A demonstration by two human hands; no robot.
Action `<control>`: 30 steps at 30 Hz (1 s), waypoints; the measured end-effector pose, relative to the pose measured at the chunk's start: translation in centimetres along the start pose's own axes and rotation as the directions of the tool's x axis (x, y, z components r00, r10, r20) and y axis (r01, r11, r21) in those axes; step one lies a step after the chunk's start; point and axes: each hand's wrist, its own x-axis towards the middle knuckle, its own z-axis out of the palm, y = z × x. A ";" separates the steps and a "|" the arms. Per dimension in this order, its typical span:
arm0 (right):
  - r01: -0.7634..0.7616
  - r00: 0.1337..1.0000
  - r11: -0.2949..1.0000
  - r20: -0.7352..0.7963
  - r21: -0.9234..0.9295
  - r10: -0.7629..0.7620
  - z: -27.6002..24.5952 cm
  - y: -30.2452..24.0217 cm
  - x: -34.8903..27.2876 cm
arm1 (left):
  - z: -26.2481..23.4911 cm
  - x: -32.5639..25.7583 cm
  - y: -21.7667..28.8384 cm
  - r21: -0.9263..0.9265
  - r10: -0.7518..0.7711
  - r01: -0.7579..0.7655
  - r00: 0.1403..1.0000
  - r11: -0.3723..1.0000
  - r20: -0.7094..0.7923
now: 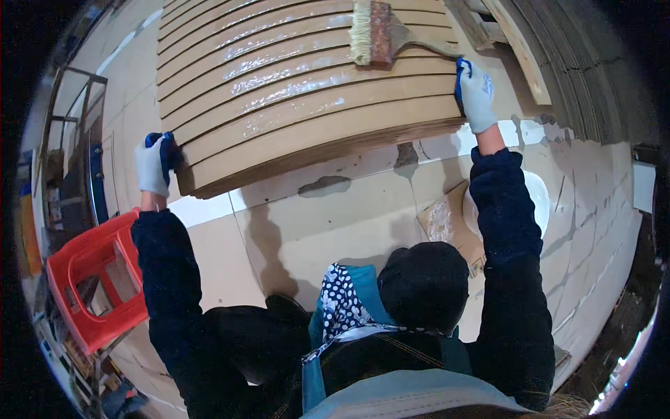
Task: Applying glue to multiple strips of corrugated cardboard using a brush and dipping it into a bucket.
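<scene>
A stack of brown cardboard sheets (391, 98) lies in front of me, its edges staggered in narrow steps. Whitish wet streaks, like glue, shine across the middle strips. My left hand (155, 166), in a white and blue glove, is closed at the stack's near left corner, fingers curled on the edge. At the right edge my gloved right hand (477, 98) is closed on the sheets in the same way; its fingertips are partly hidden. A wide brush (381, 33) with pale bristles rests on top of the stack, its handle end just above my right fingers.
To the left stands a red plastic stool (98, 283). A white round tub (536, 202) sits on the floor, partly behind my right forearm, beside a stained brown board (443, 222). More stacked sheets (579, 63) and a wooden beam (520, 49) are at the far right.
</scene>
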 end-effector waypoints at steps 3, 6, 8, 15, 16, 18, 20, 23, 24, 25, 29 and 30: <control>0.149 0.989 0.988 0.023 -0.032 -0.148 0.0 2.3 2.2 | -1.6 1.7 -0.7 0.171 0.222 -0.228 0.973 0.958 0.056; 0.216 0.976 0.976 0.019 -0.004 -0.215 0.4 1.3 1.8 | -3.0 1.8 -2.0 0.288 0.628 -0.634 0.768 0.718 0.123; 0.206 0.977 0.978 -0.063 0.044 -0.203 0.3 -0.2 2.1 | -1.8 1.8 -1.1 0.223 0.238 -0.265 0.961 0.938 0.138; -0.046 0.992 0.718 0.115 0.694 -0.048 -1.9 -1.4 1.1 | -1.0 1.4 2.5 0.215 -0.137 0.103 0.979 0.971 0.148; 0.021 0.991 0.675 0.073 0.738 -0.110 -2.0 -1.4 1.0 | -1.2 1.1 2.8 0.273 -0.052 0.004 0.984 0.962 0.170; -0.071 0.990 0.614 0.132 0.786 -0.055 -2.4 -2.2 0.6 | -1.4 0.8 2.6 0.324 0.029 -0.097 0.978 0.941 0.207; -0.247 0.965 0.459 0.261 0.853 0.035 -2.7 -3.0 0.4 | -1.6 0.5 2.4 0.358 0.152 -0.236 0.957 0.903 0.247; -0.105 0.993 0.734 0.112 0.671 0.039 -1.5 -1.8 1.3 | -1.6 1.9 0.5 0.397 0.390 -0.466 0.883 0.791 0.261; -0.045 0.999 0.829 0.047 0.558 0.023 -0.8 -1.9 1.5 | -2.5 2.5 -0.6 0.447 0.542 -0.594 0.801 0.669 0.253; -0.048 0.998 0.832 0.049 0.553 0.025 -0.8 -1.9 1.4 | -2.3 2.6 -1.3 0.482 0.673 -0.697 0.693 0.532 0.259; -0.189 0.982 0.739 0.139 0.647 0.130 -1.3 -2.3 1.2 | -1.8 2.0 -1.6 0.561 0.547 -0.644 0.756 0.521 0.360; -0.170 0.985 0.770 0.132 0.615 0.112 -1.5 -2.6 1.2 | -1.5 1.8 -1.3 0.557 0.547 -0.647 0.754 0.521 0.364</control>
